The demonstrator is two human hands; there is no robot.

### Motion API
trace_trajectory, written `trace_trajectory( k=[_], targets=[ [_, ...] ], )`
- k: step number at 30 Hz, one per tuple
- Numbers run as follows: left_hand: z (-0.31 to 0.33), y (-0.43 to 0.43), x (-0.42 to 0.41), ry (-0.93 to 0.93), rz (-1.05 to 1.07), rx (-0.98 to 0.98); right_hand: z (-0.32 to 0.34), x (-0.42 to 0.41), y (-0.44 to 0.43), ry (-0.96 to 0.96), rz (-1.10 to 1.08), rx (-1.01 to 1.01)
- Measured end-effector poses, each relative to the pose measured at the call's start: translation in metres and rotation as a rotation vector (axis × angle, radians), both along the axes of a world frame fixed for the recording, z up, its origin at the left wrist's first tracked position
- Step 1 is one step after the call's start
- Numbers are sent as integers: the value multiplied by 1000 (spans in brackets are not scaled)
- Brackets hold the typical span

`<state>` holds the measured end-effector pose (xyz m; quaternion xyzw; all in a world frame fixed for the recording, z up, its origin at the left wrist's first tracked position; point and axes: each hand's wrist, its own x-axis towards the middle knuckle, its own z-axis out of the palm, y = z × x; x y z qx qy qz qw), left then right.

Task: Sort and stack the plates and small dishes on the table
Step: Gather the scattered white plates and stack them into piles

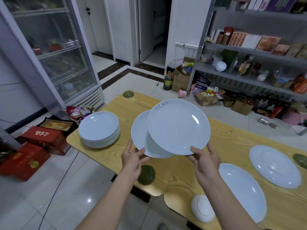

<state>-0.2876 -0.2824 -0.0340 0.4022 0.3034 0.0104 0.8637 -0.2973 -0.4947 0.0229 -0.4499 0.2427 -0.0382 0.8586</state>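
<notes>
I hold two white plates above the wooden table (224,140). My right hand (205,161) pinches the near rim of the upper plate (178,127). My left hand (133,159) grips the near rim of the lower plate (141,135), which the upper one partly covers. A stack of several white plates (99,128) stands on the table's left end. Two single white plates (244,190) (275,166) lie at the right. A small white dish (202,208) lies upside down at the near edge. Small green dishes sit under my left wrist (147,175), at the far corner (128,94) and at the right edge (300,161).
A glass-door fridge (54,52) stands at the left. Red boxes (41,136) lie on the floor beside the table. Metal shelves (259,52) with goods fill the right side, with cardboard boxes (207,97) and a bottle (167,81) on the floor below.
</notes>
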Motion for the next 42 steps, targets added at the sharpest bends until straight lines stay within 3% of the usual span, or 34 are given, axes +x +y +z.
trace_trajectory(
  k=[22, 33, 42],
  targets=[
    [-46, 41, 119, 123, -138, 62, -50, 102, 33, 142, -87, -42],
    [-71, 67, 148, 137, -283, 335, -73, 122, 74, 267, -147, -56],
    [-85, 87, 160, 49, -471, 245, -88, 136, 97, 324, -130, -111]
  ],
)
